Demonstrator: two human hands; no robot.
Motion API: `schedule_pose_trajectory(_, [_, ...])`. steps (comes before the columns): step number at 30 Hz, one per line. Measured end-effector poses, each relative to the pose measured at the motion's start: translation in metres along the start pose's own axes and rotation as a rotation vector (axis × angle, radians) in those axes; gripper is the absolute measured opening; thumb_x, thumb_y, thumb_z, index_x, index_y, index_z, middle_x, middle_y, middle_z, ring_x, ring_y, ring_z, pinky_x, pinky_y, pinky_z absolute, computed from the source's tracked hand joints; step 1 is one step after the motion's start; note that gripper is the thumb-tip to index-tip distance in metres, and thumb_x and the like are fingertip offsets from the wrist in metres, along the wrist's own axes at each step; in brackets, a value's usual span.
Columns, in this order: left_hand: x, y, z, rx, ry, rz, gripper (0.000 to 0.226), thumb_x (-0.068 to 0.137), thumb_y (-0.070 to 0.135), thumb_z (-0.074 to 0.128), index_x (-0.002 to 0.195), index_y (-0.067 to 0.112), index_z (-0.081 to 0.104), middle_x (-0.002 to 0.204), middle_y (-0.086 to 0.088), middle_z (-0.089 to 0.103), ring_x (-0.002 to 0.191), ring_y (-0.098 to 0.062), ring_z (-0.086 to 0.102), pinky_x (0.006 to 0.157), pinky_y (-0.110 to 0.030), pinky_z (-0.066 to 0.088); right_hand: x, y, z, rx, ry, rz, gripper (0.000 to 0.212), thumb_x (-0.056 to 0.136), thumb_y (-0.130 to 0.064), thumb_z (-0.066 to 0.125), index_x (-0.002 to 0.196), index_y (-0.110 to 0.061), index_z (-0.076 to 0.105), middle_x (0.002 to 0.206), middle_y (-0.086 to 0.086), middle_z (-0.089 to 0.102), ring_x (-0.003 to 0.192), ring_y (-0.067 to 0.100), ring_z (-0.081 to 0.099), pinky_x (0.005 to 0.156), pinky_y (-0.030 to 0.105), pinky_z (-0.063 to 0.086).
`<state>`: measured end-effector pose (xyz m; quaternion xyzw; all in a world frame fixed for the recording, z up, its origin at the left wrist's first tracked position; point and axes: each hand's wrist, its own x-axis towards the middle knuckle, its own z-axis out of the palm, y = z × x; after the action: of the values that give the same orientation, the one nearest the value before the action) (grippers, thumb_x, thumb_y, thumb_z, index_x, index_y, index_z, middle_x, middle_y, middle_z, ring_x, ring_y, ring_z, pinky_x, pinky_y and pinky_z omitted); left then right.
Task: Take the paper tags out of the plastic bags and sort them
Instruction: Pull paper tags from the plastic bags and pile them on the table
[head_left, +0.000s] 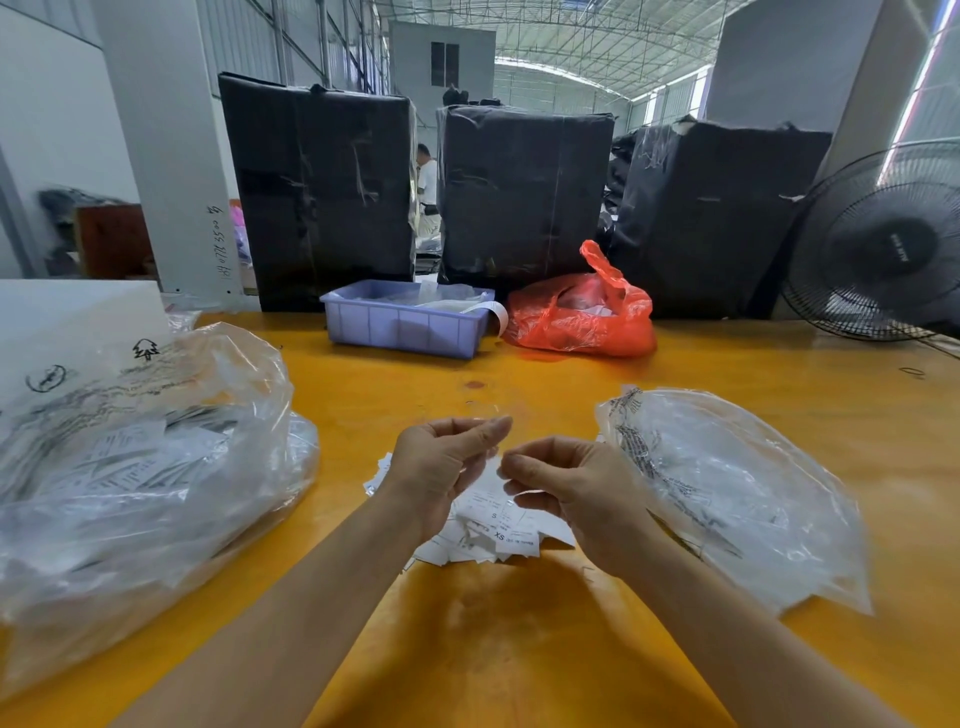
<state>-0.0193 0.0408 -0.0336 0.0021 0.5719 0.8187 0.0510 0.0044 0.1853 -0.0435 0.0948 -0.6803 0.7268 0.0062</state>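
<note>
Below left hand (441, 462) (right (566, 483) alongside) — paper tags (493, 530)

Bright daylight through roof; soft shadows on table (519, 649); wide-angle edge distortion.

2 bare forearms enter from bottom edge, no sleeves in view up to frame edge. L hand (441, 467) & R hand (571, 488) both bare: no gloves, rings, watch or bands seen. Nails short, unpainted as far as visible. Wrists slim, no marks or tattoos showing. Upper arms, torso, clothing out of frame, can't tell what's worn.
</note>
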Motion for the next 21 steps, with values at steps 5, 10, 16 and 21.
schedule_pose_trajectory(5, [-0.0009, -0.0005, 0.0006, 0.021, -0.015, 0.027, 0.026, 0.056, 0.018, 0.077, 0.073, 0.007, 0.061, 0.064, -0.006, 0.061, 0.063, -0.016, 0.051, 0.053, -0.02, 0.048, 0.0009, 0.0017, -0.0007, 0.011, -0.033, 0.014, 0.009, 0.08, -0.006, 0.067, 0.087, -0.001, 0.069, 0.074, 0.009, 0.071, 0.066, 0.016, 0.067, 0.061, 0.023, 0.053])
schedule_pose_trajectory(10, [0.0025, -0.0032, -0.0003, -0.04, 0.035, 0.029, 0.022, 0.063, 0.017, 0.074, 0.075, 0.01, 0.057, 0.066, -0.004, 0.07, 0.062, -0.014, 0.063, 0.061, -0.027, 0.051, 0.0013, 0.0005, 0.0002, 0.048, -0.055, 0.068, 0.021, 0.068, -0.016, 0.073, 0.085, -0.004, 0.069, 0.074, 0.01, 0.071, 0.067, 0.017, 0.068, 0.061, 0.023, 0.054])
schedule_pose_trajectory(16, [0.0009, -0.0005, -0.0035, 0.083, -0.053, 0.059, 0.046, 0.073, -0.012, 0.07, 0.108, 0.01, 0.051, 0.085, -0.006, 0.074, 0.073, -0.016, 0.069, 0.061, -0.024, 0.056, 0.0058, 0.0001, -0.002, -0.026, 0.122, 0.003, 0.011, 0.085, 0.002, 0.061, 0.082, -0.008, 0.065, 0.072, 0.006, 0.068, 0.067, 0.015, 0.065, 0.06, 0.022, 0.053])
schedule_pose_trajectory(21, [-0.0008, -0.0042, -0.004, 0.647, -0.202, 0.256, 0.05, 0.065, 0.01, 0.084, 0.108, 0.022, 0.061, 0.094, 0.0, 0.07, 0.076, -0.009, 0.066, 0.069, -0.02, 0.055, 0.0044, 0.0003, -0.0051, -0.57, 0.141, -0.306, 0.013, 0.086, -0.002, 0.064, 0.094, -0.012, 0.066, 0.078, 0.005, 0.068, 0.073, 0.015, 0.065, 0.067, 0.026, 0.054])
